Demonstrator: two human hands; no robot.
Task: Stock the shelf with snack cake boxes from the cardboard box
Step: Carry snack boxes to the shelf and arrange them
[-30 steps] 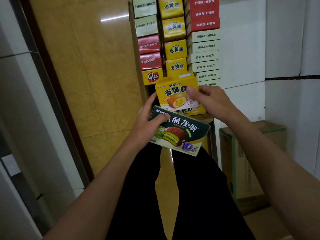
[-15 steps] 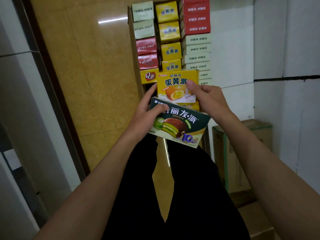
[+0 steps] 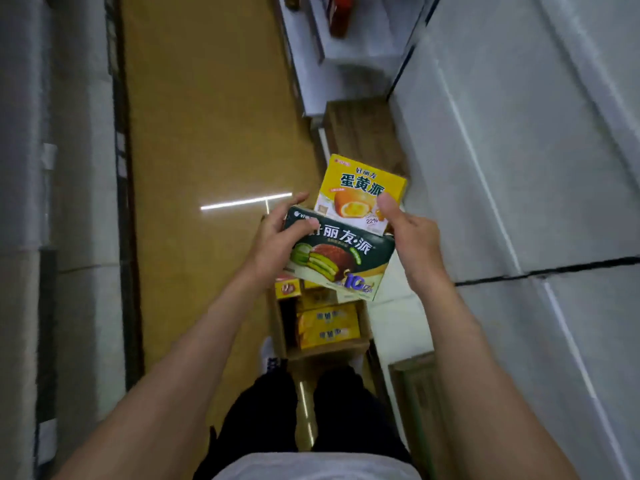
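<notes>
My left hand (image 3: 277,244) grips the left end of a dark green snack cake box (image 3: 341,259) with a matcha cake picture. Just behind it stands a yellow egg-yolk pie box (image 3: 360,192), which my right hand (image 3: 412,237) holds by its right edge, thumb on the front. Both boxes are at chest height over the open cardboard box (image 3: 325,349) on the floor, where several yellow boxes (image 3: 327,323) lie. White shelving (image 3: 502,150) runs along the right.
Another brown carton (image 3: 360,133) sits on the floor ahead by the shelf base, and a green-taped carton (image 3: 415,393) stands to the right of my legs. A grey wall unit (image 3: 52,202) lines the left of the tan floor aisle.
The view has swung up and forward, so the cardboard box slid below my hands. Both hands kept their boxes; the yellow box now stands higher behind the green one.
</notes>
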